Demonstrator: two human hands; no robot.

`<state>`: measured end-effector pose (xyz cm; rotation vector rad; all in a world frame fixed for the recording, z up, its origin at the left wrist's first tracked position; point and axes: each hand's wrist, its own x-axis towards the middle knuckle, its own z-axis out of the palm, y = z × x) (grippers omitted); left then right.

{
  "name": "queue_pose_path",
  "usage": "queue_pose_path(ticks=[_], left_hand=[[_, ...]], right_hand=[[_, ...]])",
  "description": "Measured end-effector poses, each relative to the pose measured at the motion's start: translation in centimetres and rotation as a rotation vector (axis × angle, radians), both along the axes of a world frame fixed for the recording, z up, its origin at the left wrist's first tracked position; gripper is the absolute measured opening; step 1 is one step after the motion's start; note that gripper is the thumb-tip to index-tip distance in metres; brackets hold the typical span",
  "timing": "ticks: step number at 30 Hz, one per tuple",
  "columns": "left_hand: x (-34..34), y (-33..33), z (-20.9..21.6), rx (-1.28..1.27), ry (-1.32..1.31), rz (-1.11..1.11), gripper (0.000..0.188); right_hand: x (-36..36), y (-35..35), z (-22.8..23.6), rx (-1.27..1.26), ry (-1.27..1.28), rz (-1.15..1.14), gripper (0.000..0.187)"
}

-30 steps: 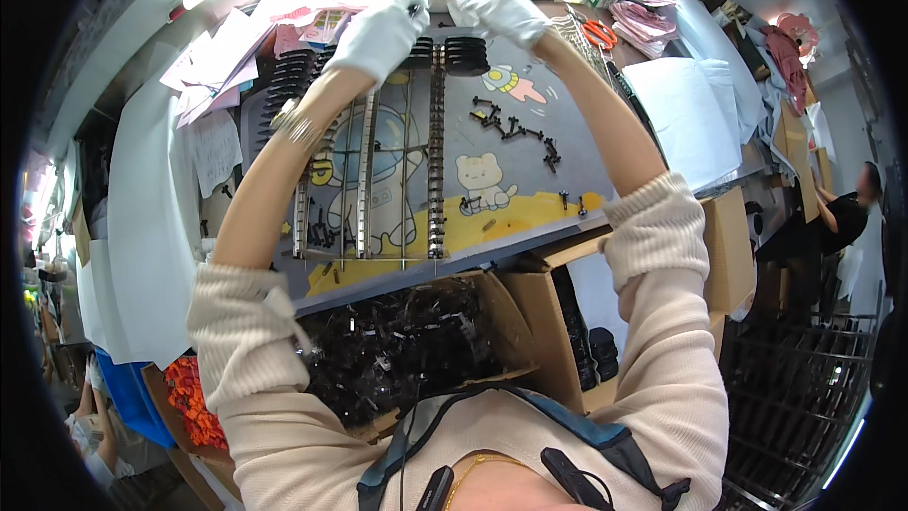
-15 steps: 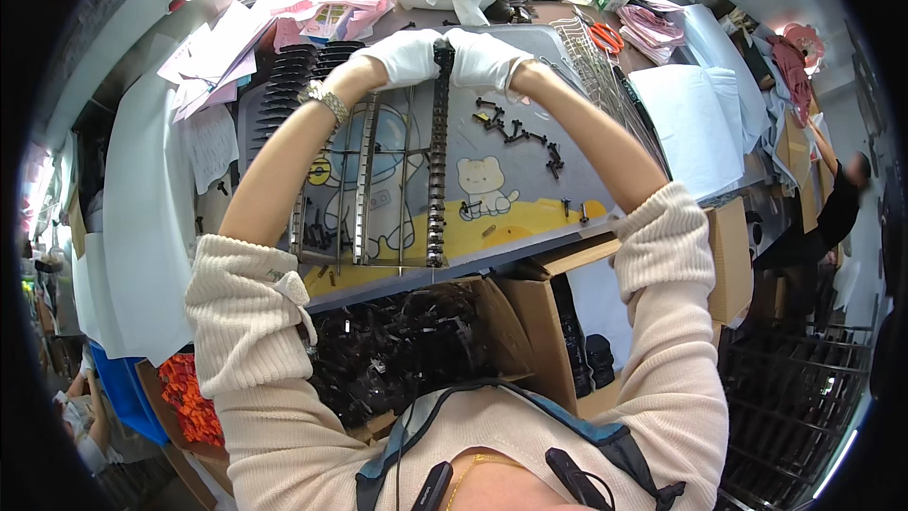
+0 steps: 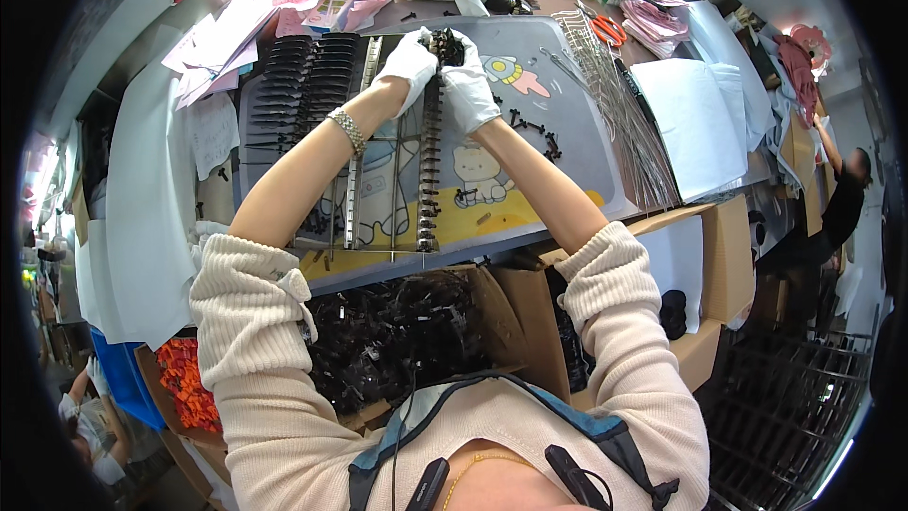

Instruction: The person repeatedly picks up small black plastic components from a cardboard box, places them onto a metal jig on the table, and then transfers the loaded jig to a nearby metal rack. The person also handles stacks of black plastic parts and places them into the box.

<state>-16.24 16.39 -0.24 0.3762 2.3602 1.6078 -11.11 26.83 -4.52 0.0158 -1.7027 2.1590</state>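
Observation:
Both hands wear white gloves and meet at the far end of a rack bar (image 3: 430, 170) lined with small dark pieces. My right hand (image 3: 467, 95) is closed round a cluster of small black parts (image 3: 454, 47), just right of the bar. Against the bar's left side, my left hand (image 3: 410, 66) pinches with its fingertips; what they grip is too small to make out. The bar belongs to a metal frame with a lighter bar (image 3: 356, 180) to its left. Farther left stand rows of black blade-shaped pieces (image 3: 284, 99).
A printed grey and yellow mat (image 3: 558, 170) covers the table, with loose black screw-like parts (image 3: 551, 145) on it. Thin metal rods (image 3: 624, 137) and orange-handled scissors (image 3: 607, 30) lie right. A box of black parts (image 3: 397, 341) sits below the near edge. Another person (image 3: 832, 208) is far right.
My hands have come slightly nearer and turned inward at the bar's far end. A cluster of black parts now shows in my right hand. The frame has shifted slightly left and nearer.

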Motion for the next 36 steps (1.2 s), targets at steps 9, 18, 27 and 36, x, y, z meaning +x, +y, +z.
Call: queue_pose_path(ticks=[9, 18, 27, 36], left_hand=[[-1.8, -1.7, 3.1, -0.483, 0.598, -0.378, 0.028], [2.8, -4.8, 8.4, -0.604, 0.823, -0.166, 0.036], [8.2, -30.6, 8.6, -0.256, 0.259, 0.044, 0.02], [2.8, -25.2, 5.0, -0.379, 0.898, -0.023, 0.023]], right_hand=[[-3.0, 5.0, 9.2, 1.565, -0.071, 0.368, 0.029], [-3.4, 8.1, 12.0, 1.794, 0.255, -0.223, 0.019], [13.9, -8.5, 16.5, 0.327, -0.525, 0.641, 0.015], [4.2, -14.7, 12.3, 1.677, 0.101, -0.088, 0.023]])
